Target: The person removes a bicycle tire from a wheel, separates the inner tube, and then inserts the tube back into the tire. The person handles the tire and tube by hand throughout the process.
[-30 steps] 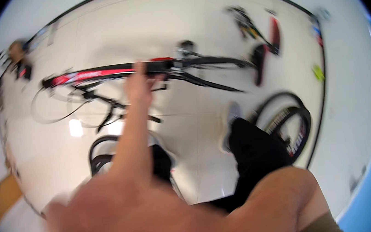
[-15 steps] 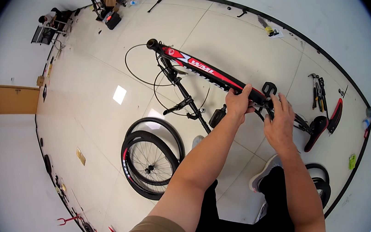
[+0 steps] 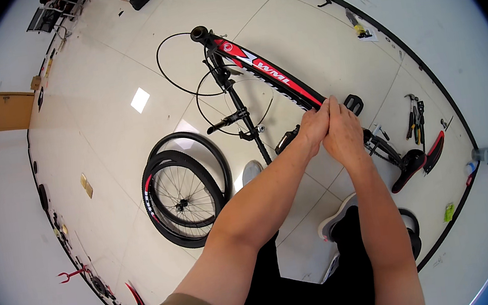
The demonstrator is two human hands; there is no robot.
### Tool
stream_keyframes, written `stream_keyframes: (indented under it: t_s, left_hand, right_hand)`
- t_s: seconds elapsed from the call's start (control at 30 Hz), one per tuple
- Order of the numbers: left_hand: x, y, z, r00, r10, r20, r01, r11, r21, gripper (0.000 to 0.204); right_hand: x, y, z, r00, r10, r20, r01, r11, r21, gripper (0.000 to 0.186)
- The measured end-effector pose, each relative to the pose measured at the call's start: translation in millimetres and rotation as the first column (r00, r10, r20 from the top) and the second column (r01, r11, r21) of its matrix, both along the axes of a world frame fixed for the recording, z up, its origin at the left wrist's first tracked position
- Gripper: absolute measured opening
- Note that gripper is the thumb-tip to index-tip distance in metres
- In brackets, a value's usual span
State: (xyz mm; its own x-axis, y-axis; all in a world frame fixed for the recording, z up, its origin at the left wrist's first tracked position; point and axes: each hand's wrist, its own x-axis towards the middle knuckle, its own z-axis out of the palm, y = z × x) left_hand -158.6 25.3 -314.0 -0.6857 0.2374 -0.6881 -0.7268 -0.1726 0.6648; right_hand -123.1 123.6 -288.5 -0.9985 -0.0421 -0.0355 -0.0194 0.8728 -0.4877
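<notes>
Both hands are on a red and black bicycle frame [image 3: 270, 70] lying on the tiled floor, near its crank end. My left hand [image 3: 314, 131] grips the frame's tube, and my right hand [image 3: 342, 131] is closed over it, the two pressed side by side; what lies under their fingers is hidden. A black pedal [image 3: 352, 104] shows beside my right hand, another [image 3: 286, 140] left of my left hand. A handlebar [image 3: 239, 113] with looping cables lies along the frame's left side. The saddle [image 3: 410, 165] sits at the far right end.
Two wheels [image 3: 183, 202] lie left of my legs, more rings [image 3: 413, 241] beside my right leg. Hand tools [image 3: 415, 116] and a red mudguard [image 3: 435, 150] lie at right. A person [image 3: 45, 0] sits by a chair at the far upper left. Parts line the walls, including a red fork [image 3: 73, 274].
Since half a second ago my right hand has moved left onto the frame, up against my left hand. A second ago the blurred view had the frame lying crosswise; it now appears diagonal.
</notes>
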Motion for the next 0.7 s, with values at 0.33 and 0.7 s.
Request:
stream_keyframes:
  t_s: [0.33,0.7]
  left_hand:
    - [11,-3,38,0.992,-0.112,-0.050,0.111,0.993,-0.030,0.089]
    - [41,25,27,0.978,0.209,0.016,-0.198,0.947,-0.252,0.053]
  right_hand:
    - [-16,5,-51,0.988,-0.087,-0.130,0.090,0.996,0.017,0.032]
    - [4,-9,-36,0.983,-0.146,0.116,0.120,0.971,0.207,0.028]
